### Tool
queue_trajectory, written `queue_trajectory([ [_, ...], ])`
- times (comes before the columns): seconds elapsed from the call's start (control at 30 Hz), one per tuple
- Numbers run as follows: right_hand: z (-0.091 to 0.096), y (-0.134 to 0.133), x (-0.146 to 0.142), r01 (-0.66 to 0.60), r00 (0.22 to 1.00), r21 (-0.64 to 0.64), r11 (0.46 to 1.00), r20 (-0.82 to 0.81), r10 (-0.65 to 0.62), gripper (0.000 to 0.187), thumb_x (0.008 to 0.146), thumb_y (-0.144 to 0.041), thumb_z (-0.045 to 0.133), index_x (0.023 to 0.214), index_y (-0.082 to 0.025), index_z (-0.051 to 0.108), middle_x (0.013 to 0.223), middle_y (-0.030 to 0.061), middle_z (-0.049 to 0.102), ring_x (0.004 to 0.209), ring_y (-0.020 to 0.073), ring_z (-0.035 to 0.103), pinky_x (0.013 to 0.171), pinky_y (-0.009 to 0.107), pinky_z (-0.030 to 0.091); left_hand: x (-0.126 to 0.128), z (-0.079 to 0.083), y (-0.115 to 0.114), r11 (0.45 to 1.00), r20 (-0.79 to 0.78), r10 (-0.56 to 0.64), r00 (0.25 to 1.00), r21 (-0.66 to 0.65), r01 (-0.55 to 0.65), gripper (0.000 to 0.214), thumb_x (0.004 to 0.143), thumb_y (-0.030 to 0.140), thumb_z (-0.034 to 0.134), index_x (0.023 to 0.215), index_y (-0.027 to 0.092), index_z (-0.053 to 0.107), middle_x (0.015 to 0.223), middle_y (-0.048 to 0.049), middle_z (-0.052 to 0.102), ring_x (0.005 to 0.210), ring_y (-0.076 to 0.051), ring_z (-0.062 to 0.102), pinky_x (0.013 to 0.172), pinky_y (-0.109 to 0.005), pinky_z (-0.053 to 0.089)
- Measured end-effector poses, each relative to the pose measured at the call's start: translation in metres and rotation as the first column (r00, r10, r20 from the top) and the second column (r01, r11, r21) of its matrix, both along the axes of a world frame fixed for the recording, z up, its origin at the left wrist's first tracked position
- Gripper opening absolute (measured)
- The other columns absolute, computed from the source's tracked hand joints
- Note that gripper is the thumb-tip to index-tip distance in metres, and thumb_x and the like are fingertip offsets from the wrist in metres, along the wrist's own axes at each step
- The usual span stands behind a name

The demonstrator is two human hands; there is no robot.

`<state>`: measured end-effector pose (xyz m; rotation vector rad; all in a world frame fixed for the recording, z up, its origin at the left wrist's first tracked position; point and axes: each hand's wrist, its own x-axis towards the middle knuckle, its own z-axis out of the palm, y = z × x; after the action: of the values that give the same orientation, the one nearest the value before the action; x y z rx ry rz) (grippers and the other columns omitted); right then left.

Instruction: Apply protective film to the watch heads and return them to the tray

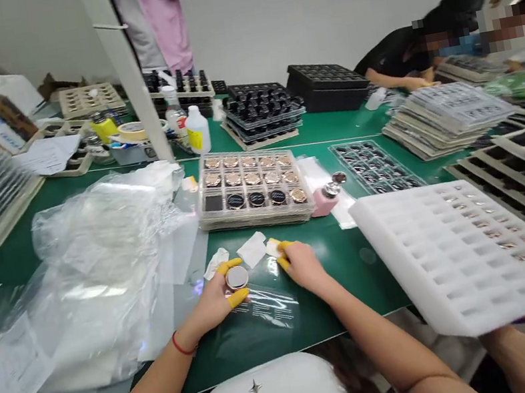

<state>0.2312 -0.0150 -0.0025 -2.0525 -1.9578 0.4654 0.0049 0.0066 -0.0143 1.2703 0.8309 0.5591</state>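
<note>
My left hand [209, 304] grips a small round compact [237, 277] with a silver lid between fingertips in yellow finger cots. My right hand [303, 267], also wearing yellow cots, pinches a small white wipe [272, 247] just to the right of the compact. Two more white wipes [252, 250] lie on the green mat [357, 274] above my hands. A clear printed plastic sleeve [257, 312] lies under both hands. Beyond them stands a clear tray of round rose-gold and black compacts [251, 188].
A co-worker's hands hold a white foam tray [466, 255] at the right. A pink dispenser bottle [324, 202] stands near the compact tray. Loose plastic sheeting [103, 272] covers the left. Stacked trays and bottles line the table's far side, with other people working beyond.
</note>
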Motion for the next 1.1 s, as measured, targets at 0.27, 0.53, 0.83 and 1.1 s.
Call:
queue_trajectory([
  [0.27, -0.015, 0.039, -0.023, -0.071, 0.996, 0.136, 0.988, 0.057, 0.064, 0.027, 0.084, -0.029, 0.052, 0.105, -0.016, 0.06, 0.099, 0.0116, 0.061, 0.093, 0.0255, 0.05, 0.079, 0.037, 0.036, 0.001, 0.0, -0.002, 1.0, 0.021, 0.022, 1.0, 0.02, -0.023, 0.049, 0.075, 0.023, 0.063, 0.117, 0.023, 0.038, 0.084, 0.0011, 0.052, 0.074, -0.014, 0.056, 0.072, -0.031, 0.054],
  [0.53, 0.002, 0.017, -0.051, -0.443, 0.838, 0.36, 0.821, -0.159, 0.522, 0.008, 0.083, -0.022, 0.054, 0.084, -0.022, 0.063, 0.095, 0.0033, 0.062, 0.089, 0.0177, 0.049, 0.081, 0.034, 0.037, 0.001, 0.005, 0.003, 0.989, -0.047, 0.105, 0.993, 0.114, -0.099, 0.047, 0.071, 0.022, 0.066, 0.113, 0.019, 0.045, 0.092, -0.0025, 0.058, 0.079, -0.016, 0.06, 0.072, -0.029, 0.052],
  [0.83, -0.013, 0.012, -0.062, -0.428, 0.844, 0.508, 0.748, -0.072, 0.532, 0.018, 0.088, -0.025, 0.047, 0.088, -0.023, 0.065, 0.083, 0.0046, 0.061, 0.082, 0.0182, 0.046, 0.076, 0.036, 0.034, 0.0, -0.003, 0.002, 0.978, -0.012, 0.157, 0.988, 0.143, -0.154, 0.049, 0.072, 0.025, 0.066, 0.116, 0.019, 0.045, 0.106, -0.0061, 0.06, 0.092, -0.02, 0.062, 0.083, -0.033, 0.052],
  [1.1, -0.002, 0.024, -0.043, -0.102, 0.946, 0.341, 0.935, -0.257, 0.197, 0.017, 0.086, -0.031, 0.053, 0.097, -0.021, 0.061, 0.094, 0.0059, 0.062, 0.093, 0.0207, 0.047, 0.084, 0.037, 0.037, 0.004, 0.004, 0.007, 0.954, -0.036, 0.299, 0.954, 0.015, -0.299, 0.059, 0.063, 0.038, 0.075, 0.111, 0.019, 0.045, 0.098, -0.005, 0.065, 0.084, -0.022, 0.067, 0.083, -0.04, 0.055],
])
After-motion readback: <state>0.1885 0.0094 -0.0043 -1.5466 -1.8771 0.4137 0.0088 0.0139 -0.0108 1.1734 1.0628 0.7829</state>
